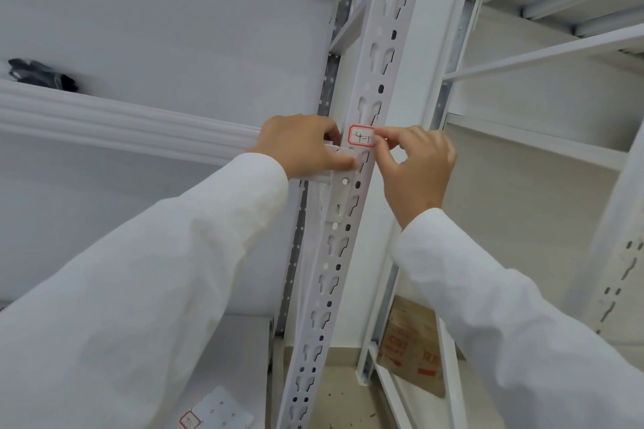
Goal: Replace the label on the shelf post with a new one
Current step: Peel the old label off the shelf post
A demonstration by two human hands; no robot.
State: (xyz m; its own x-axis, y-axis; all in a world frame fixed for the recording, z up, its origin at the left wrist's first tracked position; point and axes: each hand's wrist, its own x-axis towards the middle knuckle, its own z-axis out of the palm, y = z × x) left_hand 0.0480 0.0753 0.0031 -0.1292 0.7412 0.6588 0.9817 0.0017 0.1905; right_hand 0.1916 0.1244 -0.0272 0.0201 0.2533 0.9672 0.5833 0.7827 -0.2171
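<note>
Landmark = white slotted shelf post (369, 87), runs up the frame centre w/ a slight lean. Red-bordered label (361, 136) w/ handwritten "4-1" sits on post face, about mid-height. R hand (416, 164) comes in from the post's right, thumb + index fingertips (380, 132) pinched narrow on the label's right edge; can't tell if that edge is stuck down or lifted. L hand (306, 146) is just left of the post, level w/ label, fingers curled around the shelf beam end (339, 164) where it hooks into the post, thumb flat along the beam below the label; not touching label. Both arms in white sleeves (156, 272). Left of post, low down: label sheet (223, 409) lying on a lower shelf surface (244, 341), one red-bordered sticker at its corner, writing too small to read. Right of post, near floor: brown cardboard box (414, 345) w/ red print. Far left of post, upper shelf: dark bundle (41, 75), blurry.
</note>
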